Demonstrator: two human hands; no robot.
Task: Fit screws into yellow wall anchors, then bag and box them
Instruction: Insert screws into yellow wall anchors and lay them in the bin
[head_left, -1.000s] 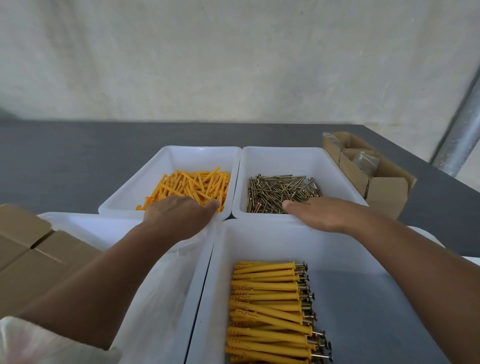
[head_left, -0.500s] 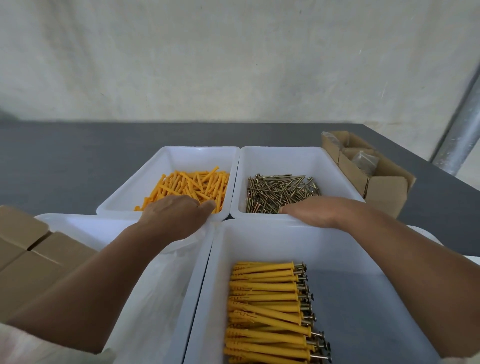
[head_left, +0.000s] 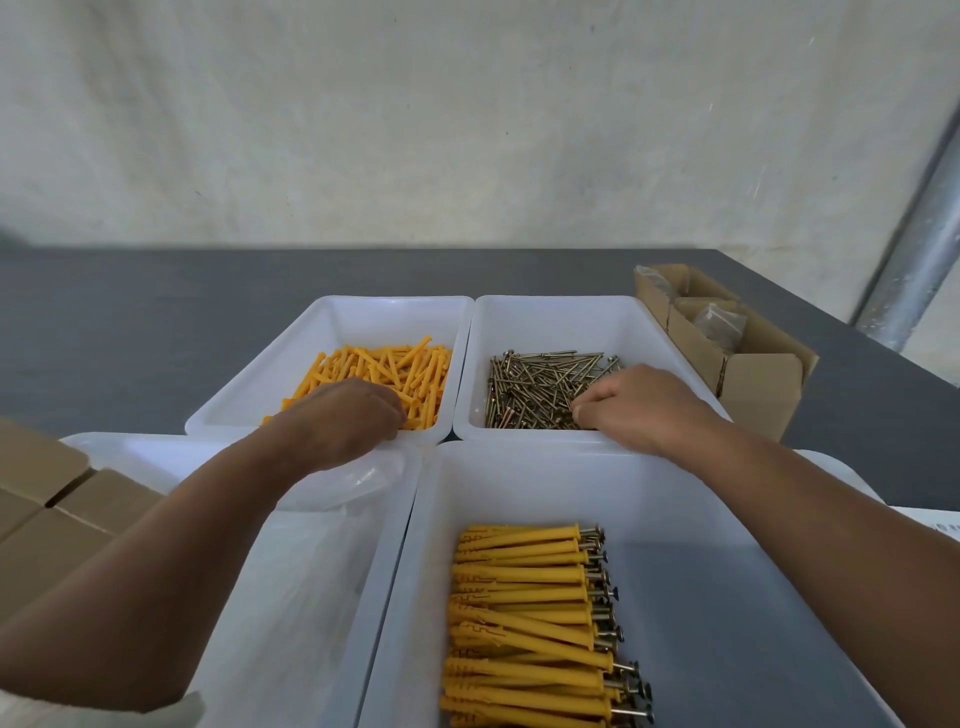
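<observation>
Head view: pick step of the fitting stage. Loose yellow anchors (head_left: 387, 366) sit in the far-left white tray (head_left: 332, 307) and screws (head_left: 540, 382) in the far-right tray (head_left: 563, 302). Left hand (head_left: 343, 415) is down in the anchor pile with fingers curled under and tips hidden, so can't tell if it has one. Right hand (head_left: 641, 405) has curled fingertips on the near edge of the screw pile, but a pinched screw isn't resolvable either. Assembled anchor-and-screw pieces (head_left: 524, 623) are stacked in the near-right tray (head_left: 737, 571), so a batch is done; bagging and boxing look not yet started, going by the clear bags (head_left: 311, 566) in the near-left tray and the cardboard boxes (head_left: 57, 509) at far left. Next move, I'd say: lift one of each, bring them together over the near tray, line the screw tip up with the anchor mouth and push in. Versus 1 s ago: both hands then lay flatter at the tray rims with fingers extended; now they're further into the piles and curled.
</observation>
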